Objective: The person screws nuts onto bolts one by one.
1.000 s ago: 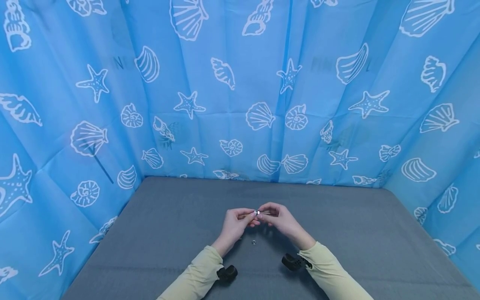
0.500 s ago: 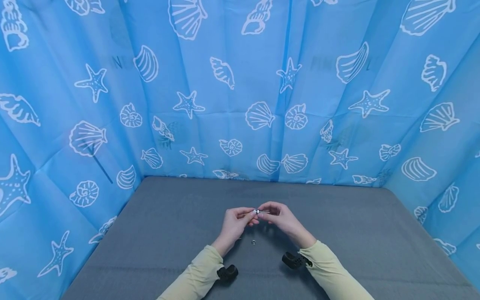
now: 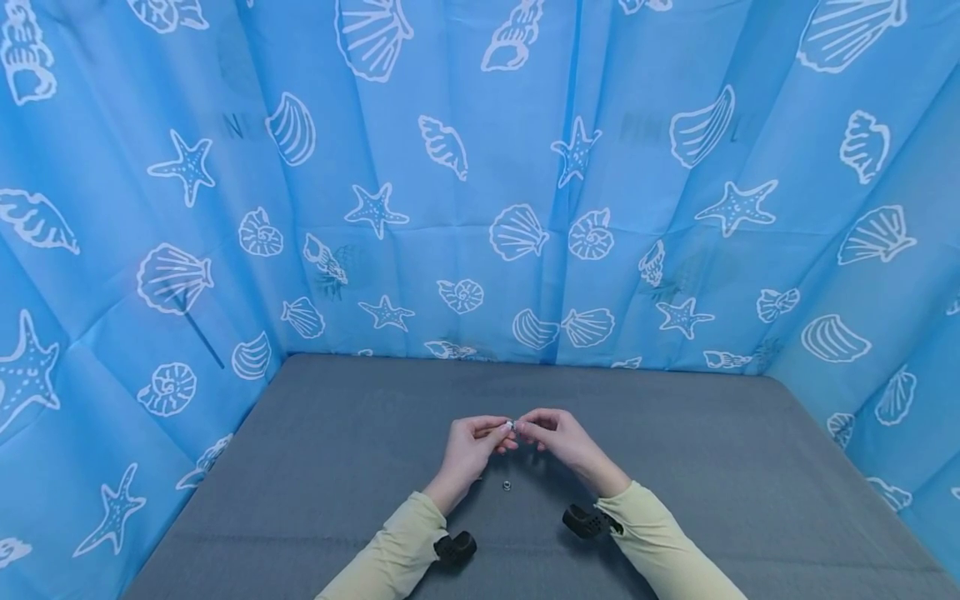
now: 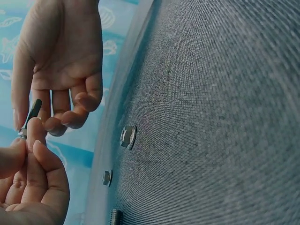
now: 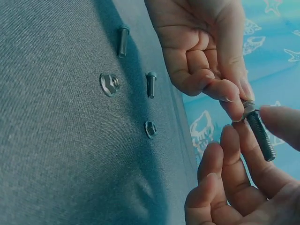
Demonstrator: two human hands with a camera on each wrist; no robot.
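Observation:
Over the table, my left hand pinches the head end of a metal bolt between thumb and fingertips. A nut sits on the bolt close to that end. From the other side my right hand meets it, thumb tip and index fingertip pinching at the nut. The threaded shank extends past the nut toward the right palm. In the left wrist view the shank's end shows between the right thumb and fingers, and the other right fingers are loosely bent. Left fingertips hide the bolt head.
On the grey cloth-covered table lie a larger flange nut, a smaller flange nut and two bolts, one farther up and one nearer the hands. A blue shell-print curtain surrounds the table.
The right fingertips have shifted slightly left along the bolt, up against the left fingertips. They now cover the nut and shank that showed earlier in the head view. The left hand stays nearly still.

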